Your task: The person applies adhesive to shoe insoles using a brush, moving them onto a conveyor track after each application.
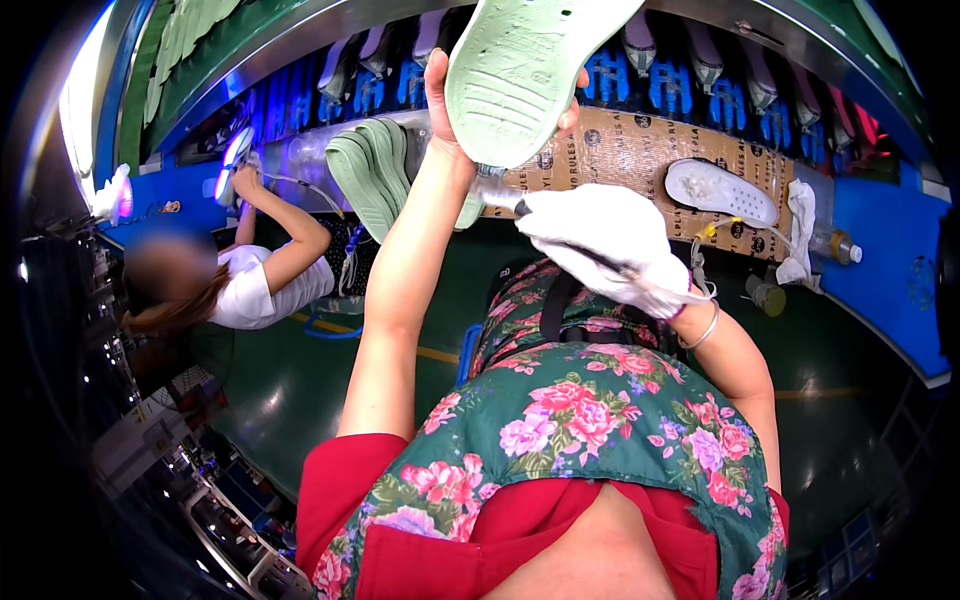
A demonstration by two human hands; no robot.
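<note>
**Fingers on the raised sole: grip and contamination risks**

My left-hand fingers (572, 112) wrap the far edge of the pale green shoe sole (525, 65), with the thumb on the near edge, so my left hand (450, 120) clamps the sole and holds it raised, underside toward me, above the bench. My right hand (610, 250) wears a white glove (600, 235) and closes around a thin tool (497, 197) whose tip sits just under the heel end of the sole; whether the tip touches the sole, I cannot tell.

Risks, as I judge them:

1. Slip. The sole is held only by its edges. Pressure from the tool against the heel end could lever it out of my left hand, dropping it onto the stack of green soles (372, 170) or the floor.
2. Stray marking. The tool tip lies close to my bare left wrist. A jerk of the gloved hand could wipe the tip across skin or past the sole's edge.
3. Snagging. A thin hose or cord (745, 225) trails near the white sole (720, 190) on the cardboard sheet (620, 150). If it is attached to my tool, a pull could upset the small bottle (835, 243) beside the white cloth (800, 215).
4. Crowding. Another person (255, 275) works at the bench to my left, well apart from my hands.
</note>
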